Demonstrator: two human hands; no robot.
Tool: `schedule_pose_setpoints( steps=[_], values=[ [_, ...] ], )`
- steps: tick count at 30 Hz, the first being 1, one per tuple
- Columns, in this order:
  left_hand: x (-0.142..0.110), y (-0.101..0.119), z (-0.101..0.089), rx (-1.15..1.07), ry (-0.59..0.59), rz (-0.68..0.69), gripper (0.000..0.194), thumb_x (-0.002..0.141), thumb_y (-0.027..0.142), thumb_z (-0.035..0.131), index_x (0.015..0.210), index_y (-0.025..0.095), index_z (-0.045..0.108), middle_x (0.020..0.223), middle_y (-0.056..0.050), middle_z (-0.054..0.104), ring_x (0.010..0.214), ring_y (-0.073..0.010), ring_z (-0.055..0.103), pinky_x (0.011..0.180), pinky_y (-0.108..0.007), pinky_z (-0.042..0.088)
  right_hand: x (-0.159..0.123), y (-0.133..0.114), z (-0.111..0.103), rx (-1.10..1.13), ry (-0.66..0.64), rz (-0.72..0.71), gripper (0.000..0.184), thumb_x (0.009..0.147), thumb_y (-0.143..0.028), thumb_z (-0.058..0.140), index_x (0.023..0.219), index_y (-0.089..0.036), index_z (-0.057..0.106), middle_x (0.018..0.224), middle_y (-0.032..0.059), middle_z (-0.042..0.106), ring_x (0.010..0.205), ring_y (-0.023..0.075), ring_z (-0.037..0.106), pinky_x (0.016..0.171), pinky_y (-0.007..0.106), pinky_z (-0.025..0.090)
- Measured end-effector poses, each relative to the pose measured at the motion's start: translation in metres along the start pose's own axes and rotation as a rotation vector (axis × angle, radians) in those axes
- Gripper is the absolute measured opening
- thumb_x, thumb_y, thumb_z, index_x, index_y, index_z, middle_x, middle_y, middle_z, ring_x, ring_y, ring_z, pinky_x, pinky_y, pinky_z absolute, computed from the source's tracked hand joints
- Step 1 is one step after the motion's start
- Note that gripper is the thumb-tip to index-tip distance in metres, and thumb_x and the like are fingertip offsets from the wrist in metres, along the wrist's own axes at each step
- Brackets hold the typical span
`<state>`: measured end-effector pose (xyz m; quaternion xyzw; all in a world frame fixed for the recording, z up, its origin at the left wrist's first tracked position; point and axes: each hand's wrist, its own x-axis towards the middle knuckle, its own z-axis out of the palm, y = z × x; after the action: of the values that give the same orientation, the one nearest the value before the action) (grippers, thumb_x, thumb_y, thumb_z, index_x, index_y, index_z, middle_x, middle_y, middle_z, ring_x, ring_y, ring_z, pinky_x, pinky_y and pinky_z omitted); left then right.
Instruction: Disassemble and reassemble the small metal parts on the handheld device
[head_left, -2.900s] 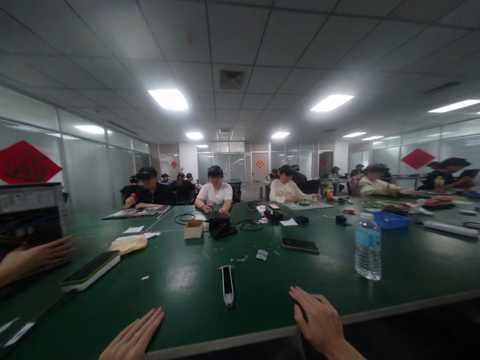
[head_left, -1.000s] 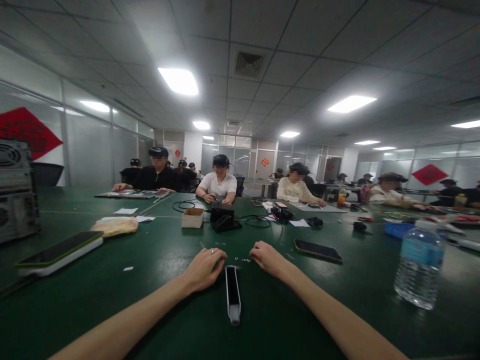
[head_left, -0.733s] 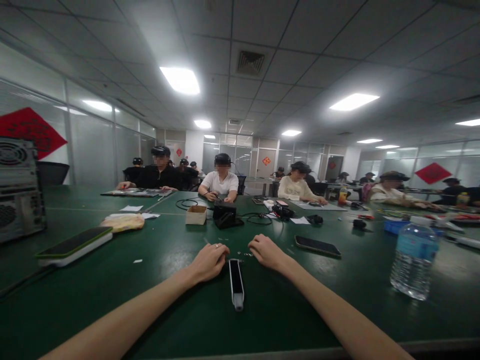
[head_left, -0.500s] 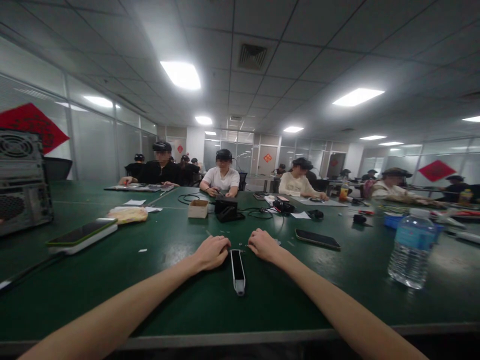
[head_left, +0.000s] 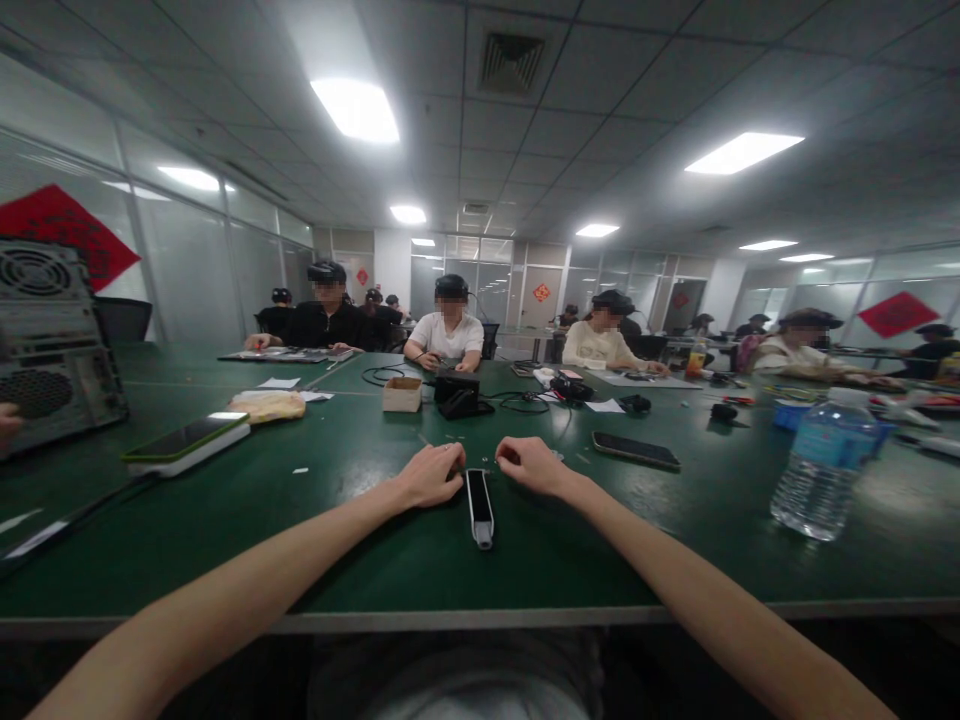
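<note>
Here, left hand (head_left: 431, 477), right hand (head_left: 534, 466) flank black-white bar (head_left: 480, 508).

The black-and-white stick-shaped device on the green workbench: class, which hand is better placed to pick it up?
Probably the left hand: it sits right beside the top end of the device, while the right hand rests slightly farther off.

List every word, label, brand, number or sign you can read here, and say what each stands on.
Nothing can be read for certain.
Red diamond poster at left: dark characters, too blurred to read.
Red diamond poster at right: too blurred to read.
Water bottle label: too blurred to read.
</note>
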<state>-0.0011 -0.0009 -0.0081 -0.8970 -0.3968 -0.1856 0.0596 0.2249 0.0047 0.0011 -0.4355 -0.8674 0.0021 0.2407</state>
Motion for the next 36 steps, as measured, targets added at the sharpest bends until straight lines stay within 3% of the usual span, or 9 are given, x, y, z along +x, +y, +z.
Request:
schedule_pose_setpoints(
  steps=[11, 26, 36],
  values=[
    [0.0014, -0.0010, 0.0006, 0.008, -0.018, 0.049, 0.008, 0.079, 0.017, 0.045, 0.086, 0.019, 0.048, 0.083, -0.002, 0.061, 0.072, -0.0183, 0.058, 0.064, -0.027, 0.039, -0.0027, -0.0016, 0.0036, 0.099, -0.012, 0.009, 0.016, 0.080, -0.019, 0.054, 0.086, -0.013, 0.067, 0.076, 0.0034, 0.067, 0.065, 0.0118, 0.058, 0.062, 0.021, 0.042],
    [0.0027, -0.0037, 0.0040, -0.005, -0.024, 0.058, 0.011, 0.079, 0.017, 0.047, 0.089, 0.019, 0.049, 0.084, -0.003, 0.061, 0.072, -0.0189, 0.058, 0.063, -0.027, 0.039, -0.0040, -0.0007, 0.0033, 0.155, -0.059, -0.019, 0.012, 0.077, -0.019, 0.056, 0.080, -0.015, 0.066, 0.074, 0.0019, 0.066, 0.064, 0.0124, 0.059, 0.061, 0.023, 0.045],
    [0.0022, -0.0031, 0.0014, -0.026, -0.023, 0.075, 0.012, 0.077, 0.016, 0.047, 0.088, 0.019, 0.048, 0.083, -0.003, 0.060, 0.072, -0.0186, 0.057, 0.062, -0.027, 0.039, -0.0033, 0.0017, 0.0053, 0.187, -0.103, -0.028, 0.016, 0.076, -0.015, 0.058, 0.089, -0.017, 0.068, 0.080, 0.0018, 0.069, 0.069, 0.0130, 0.063, 0.067, 0.024, 0.050]
  ],
)
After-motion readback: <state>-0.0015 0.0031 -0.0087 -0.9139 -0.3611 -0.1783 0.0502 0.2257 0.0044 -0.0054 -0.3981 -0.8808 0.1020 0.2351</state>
